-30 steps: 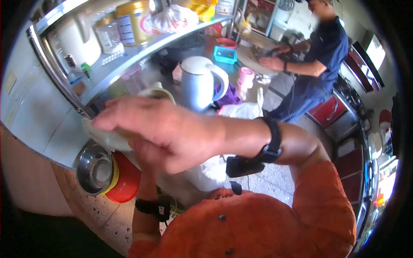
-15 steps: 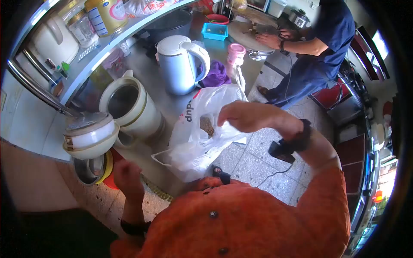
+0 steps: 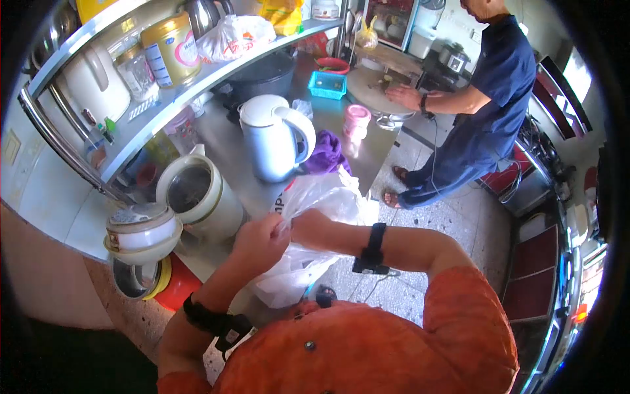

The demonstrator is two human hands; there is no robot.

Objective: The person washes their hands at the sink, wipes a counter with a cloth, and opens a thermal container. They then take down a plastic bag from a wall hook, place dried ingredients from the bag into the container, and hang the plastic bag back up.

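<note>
Mid-frame, the left hand (image 3: 258, 246) pinches a crinkled, translucent white plastic bag (image 3: 281, 282), slanting lower left to upper right; the right hand (image 3: 314, 230) is equally near, its fingers' state unclear.

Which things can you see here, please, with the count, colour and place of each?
Plastic bag: 1, whitish, at the counter edge
Kettle: 1, pale blue, counter
Cloth: 1, purple, beside kettle
Tall pot: 1, cream, left of kettle
Lidded bowl: 1, white, left of tall pot
Bucket: 1, red, below lidded bowl
Tub: 1, black, behind kettle
Cup: 1, pink, right of kettle
Basket: 1, turquoise, far counter
Can: 1, gold, shelf
Smaller shelf items: several, mixed
Co-worker: 1, dark blue clothes, far right
Left hand: 1, bare, gripping plastic bag
Right hand: 1, bare, at plastic bag, fingers unclear
</note>
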